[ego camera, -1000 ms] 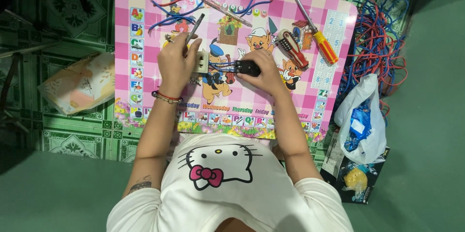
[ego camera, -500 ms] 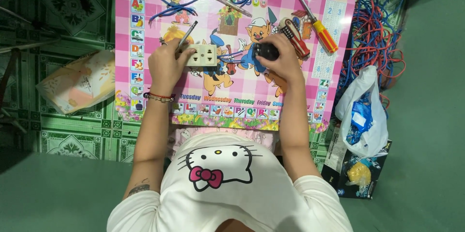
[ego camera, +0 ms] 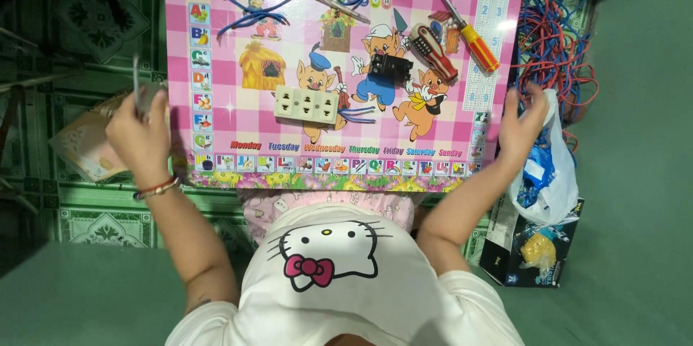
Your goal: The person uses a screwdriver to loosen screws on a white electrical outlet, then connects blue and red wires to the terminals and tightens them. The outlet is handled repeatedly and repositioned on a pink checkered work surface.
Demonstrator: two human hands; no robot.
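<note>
My left hand [ego camera: 142, 131] is off the left edge of the pink picture board [ego camera: 216, 86], closed around a thin metal tool [ego camera: 136, 80] that points upward and is blurred. My right hand [ego camera: 522, 118] is off the board's right edge, fingers apart, touching the top of a white plastic bag [ego camera: 550, 173]. On the board lie a cream multi-socket outlet [ego camera: 307, 105], a black switch part [ego camera: 390, 66] and loose blue and red wire pieces [ego camera: 249, 12]. Neither hand touches them.
Red-handled pliers [ego camera: 432, 48], an orange-handled screwdriver [ego camera: 479, 47] and a slim tool [ego camera: 328, 1] lie on the board's upper part. A tangle of red and blue wires [ego camera: 556, 35] sits to the right, a dark box [ego camera: 530, 256] below the bag, and a wrapped packet [ego camera: 83, 147] at left.
Both hands have left the outlet and the black part in the middle of the board. The left hand swung out left with the tool; the right hand went right to the bag.
</note>
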